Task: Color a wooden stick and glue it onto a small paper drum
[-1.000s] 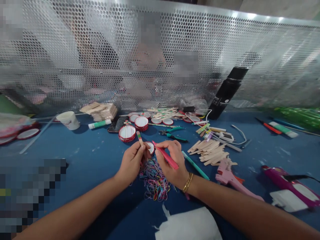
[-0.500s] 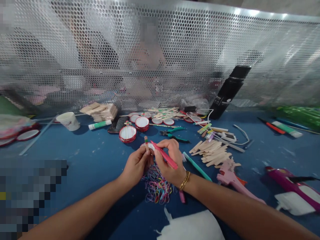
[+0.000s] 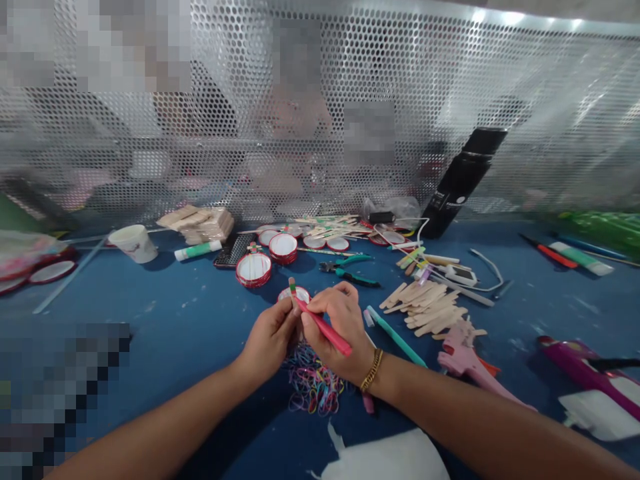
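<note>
My left hand point(image 3: 270, 333) is closed, pinching a small wooden craft stick point(image 3: 292, 288) with green and red bands near its top. Behind the stick shows a round white piece with a red rim point(image 3: 301, 293); my fingers partly cover it, and I cannot tell if they hold it too. In my right hand point(image 3: 343, 327) is a pinkish-red marker pen point(image 3: 327, 331), gripped like a pencil. Its tip meets or nearly meets the stick just above my left fingertips. Under both hands lies a heap of colourful rubber bands point(image 3: 317, 383).
Ahead are red-rimmed round pieces point(image 3: 253, 269), teal-handled cutters point(image 3: 350, 272) and a paper cup point(image 3: 133, 243). To the right lie loose craft sticks point(image 3: 425, 307), a teal toothbrush point(image 3: 397, 335), a pink glue gun point(image 3: 465, 357) and a black bottle point(image 3: 463, 187). A perforated metal panel point(image 3: 225, 160) stands behind.
The marker has shifted down and left, its tip now at the stick. The round white piece behind the stick shows more of its face and red rim.
</note>
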Demonstrator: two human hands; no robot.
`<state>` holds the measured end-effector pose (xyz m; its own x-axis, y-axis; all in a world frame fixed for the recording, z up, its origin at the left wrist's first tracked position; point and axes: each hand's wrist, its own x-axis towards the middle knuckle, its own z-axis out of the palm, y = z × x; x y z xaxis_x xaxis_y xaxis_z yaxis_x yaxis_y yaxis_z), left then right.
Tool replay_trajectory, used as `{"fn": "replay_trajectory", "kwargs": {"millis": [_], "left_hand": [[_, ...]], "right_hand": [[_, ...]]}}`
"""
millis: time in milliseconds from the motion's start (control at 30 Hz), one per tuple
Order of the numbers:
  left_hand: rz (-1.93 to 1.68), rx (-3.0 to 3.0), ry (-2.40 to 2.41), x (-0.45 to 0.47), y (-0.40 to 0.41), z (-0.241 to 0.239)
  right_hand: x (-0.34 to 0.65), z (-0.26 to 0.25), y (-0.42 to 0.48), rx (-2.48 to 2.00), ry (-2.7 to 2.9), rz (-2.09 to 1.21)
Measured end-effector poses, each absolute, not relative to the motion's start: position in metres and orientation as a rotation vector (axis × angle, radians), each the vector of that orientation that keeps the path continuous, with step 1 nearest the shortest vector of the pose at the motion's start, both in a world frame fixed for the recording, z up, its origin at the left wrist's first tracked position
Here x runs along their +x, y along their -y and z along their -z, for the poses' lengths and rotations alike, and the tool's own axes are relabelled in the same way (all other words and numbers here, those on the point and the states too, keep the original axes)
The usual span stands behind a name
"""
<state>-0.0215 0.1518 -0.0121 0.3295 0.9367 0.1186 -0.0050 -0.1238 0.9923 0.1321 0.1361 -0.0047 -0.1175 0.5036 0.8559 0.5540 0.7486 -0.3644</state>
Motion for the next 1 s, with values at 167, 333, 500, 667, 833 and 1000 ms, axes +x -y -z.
{"fn": "replay_trajectory", "kwargs": {"millis": [167,333,500,667,833,1000], "left_hand": [[-1.045,1.464,-0.896,-0.0217,-0.1518,0.0116],[-1.028,1.462,-0.879,-0.0225,-0.1529,0.0155],[-1.007,1.443,-0.875,-0.023,-0.1531,0.0175],[-1.024,1.493,-0.868,-0.0233,-0.153,0.0185],[-1.003,1.45,-0.903,-0.0233,-0.1526,0.0202],[-1.016,1.451,-0.901,-0.0229,-0.1529,0.0186]], "right_hand": [[0.1317,0.0062,-0.1367,-0.845,1.77,0.06],[0.1311,0.0036,-0.1363,-0.859,1.766,0.068],[0.1312,0.0037,-0.1369,-0.843,1.777,0.072],[0.1313,0.0056,-0.1377,-0.853,1.787,0.078],[0.131,0.0057,-0.1365,-0.895,1.78,0.083],[0.1311,0.0049,-0.1352,-0.914,1.761,0.093]]}}
